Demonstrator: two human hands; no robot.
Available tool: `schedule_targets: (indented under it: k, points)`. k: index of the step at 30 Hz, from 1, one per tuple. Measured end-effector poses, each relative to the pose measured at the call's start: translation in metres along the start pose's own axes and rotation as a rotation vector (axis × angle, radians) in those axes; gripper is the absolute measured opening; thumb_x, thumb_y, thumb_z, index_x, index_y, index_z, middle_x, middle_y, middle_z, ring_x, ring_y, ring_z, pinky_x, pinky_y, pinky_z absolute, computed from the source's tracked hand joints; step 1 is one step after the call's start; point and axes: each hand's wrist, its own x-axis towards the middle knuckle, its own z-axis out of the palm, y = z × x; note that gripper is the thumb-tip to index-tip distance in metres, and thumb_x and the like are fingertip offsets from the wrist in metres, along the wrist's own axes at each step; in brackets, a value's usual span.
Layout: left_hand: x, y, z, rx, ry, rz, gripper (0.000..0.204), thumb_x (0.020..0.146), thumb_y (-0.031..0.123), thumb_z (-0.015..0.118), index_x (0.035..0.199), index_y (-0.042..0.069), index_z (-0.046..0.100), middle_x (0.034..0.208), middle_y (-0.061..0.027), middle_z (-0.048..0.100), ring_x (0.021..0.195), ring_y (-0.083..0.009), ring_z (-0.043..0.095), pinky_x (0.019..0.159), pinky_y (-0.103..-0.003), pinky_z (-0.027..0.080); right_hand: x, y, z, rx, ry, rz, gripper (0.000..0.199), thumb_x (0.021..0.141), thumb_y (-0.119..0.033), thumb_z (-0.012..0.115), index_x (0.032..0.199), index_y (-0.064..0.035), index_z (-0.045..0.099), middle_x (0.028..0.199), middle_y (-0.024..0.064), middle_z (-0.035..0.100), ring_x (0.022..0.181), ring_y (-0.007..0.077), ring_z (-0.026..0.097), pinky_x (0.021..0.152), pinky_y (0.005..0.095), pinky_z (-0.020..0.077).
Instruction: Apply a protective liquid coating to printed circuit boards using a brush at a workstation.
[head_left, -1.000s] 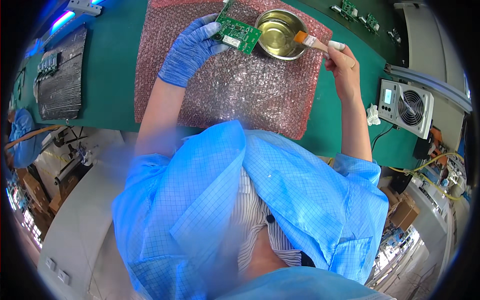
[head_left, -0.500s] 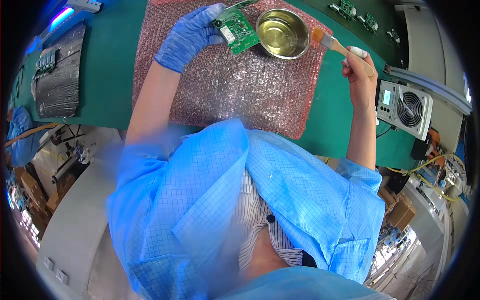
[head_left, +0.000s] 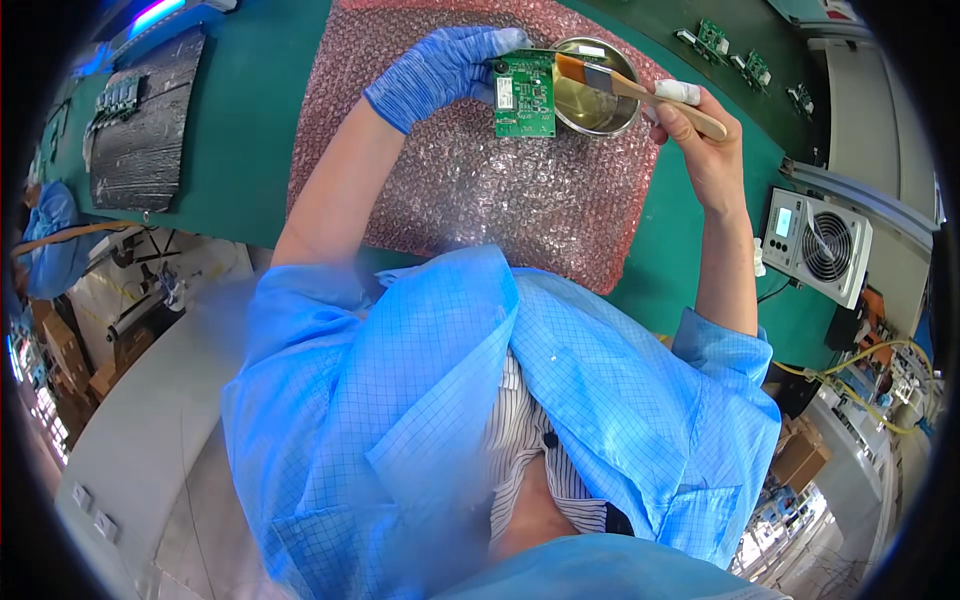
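Note:
A green circuit board is gripped at its left edge by my left hand, which wears a blue knit glove. My right hand, bare but with white wraps on fingers, pinches the pale wooden handle of a flat paintbrush. The brush's orange bristles lie over the board's upper right part; whether they touch it I cannot tell. Behind board and brush stands a round metal bowl of clear yellowish liquid, partly covered by both.
Pinkish bubble wrap lies under the bowl on the green table. At right stands a white fan unit. More circuit boards lie at the back right, others on a dark mat at left. A person's blue sleeve shows far left.
The brush has moved left from beside the bowl to over the board. My left hand has shifted right with the board, which is now turned more upright and partly in front of the bowl.

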Motion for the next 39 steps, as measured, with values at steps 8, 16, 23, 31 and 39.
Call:
schedule_targets:
  k: [8,16,23,31,39]
  points:
    - [-0.005,0.008,0.01,0.006,-0.018,0.037,0.053,0.078,0.044,0.063,0.113,0.005,0.058,0.103,-0.0114,0.062,0.094,-0.0203,0.061,0.082,-0.034,0.051,0.007,0.002,0.011,-0.057,-0.11,-0.002,0.026,0.085,-0.017,0.062,0.105,0.0,0.061,0.09,0.005,0.063,0.068,0.0089,0.055,0.063,0.0221,0.0452]
    - [-0.008,0.009,0.007,0.142,-0.007,0.063,0.048,0.077,0.042,0.065,0.109,0.007,0.061,0.094,-0.0077,0.065,0.083,-0.0156,0.063,0.071,-0.029,0.054,0.006,0.003,0.017,-0.234,-0.134,-0.008,0.025,0.086,-0.017,0.06,0.103,0.0003,0.06,0.082,0.0023,0.059,0.067,0.007,0.054,0.058,0.0206,0.0445]
    - [-0.014,0.008,-0.002,0.109,0.122,0.124,0.042,0.079,0.038,0.065,0.107,0.007,0.062,0.093,-0.0065,0.065,0.082,-0.014,0.063,0.069,-0.026,0.054,-0.017,0.014,0.024,-0.136,-0.146,0.136,0.024,0.085,-0.019,0.061,0.101,-0.0011,0.06,0.079,0.0015,0.058,0.065,0.0064,0.053,0.057,0.0203,0.0437]
    - [-0.013,0.011,0.006,0.124,0.189,0.189,0.041,0.079,0.035,0.066,0.106,0.005,0.062,0.095,-0.0062,0.065,0.085,-0.0148,0.063,0.07,-0.029,0.054,-0.005,0.009,0.036,-0.019,0.119,-0.043,0.025,0.085,-0.02,0.061,0.101,-0.0004,0.06,0.081,0.0013,0.059,0.065,0.0063,0.053,0.057,0.0201,0.044]
    - [-0.018,0.006,0.002,0.075,0.262,0.22,0.039,0.079,0.031,0.067,0.108,0.004,0.06,0.092,-0.0063,0.064,0.085,-0.0154,0.063,0.068,-0.026,0.055,-0.024,0.02,0.032,-0.124,-0.047,0.116,0.024,0.085,-0.019,0.061,0.101,-0.0017,0.06,0.079,0.0006,0.059,0.065,0.0058,0.053,0.056,0.0193,0.0437]
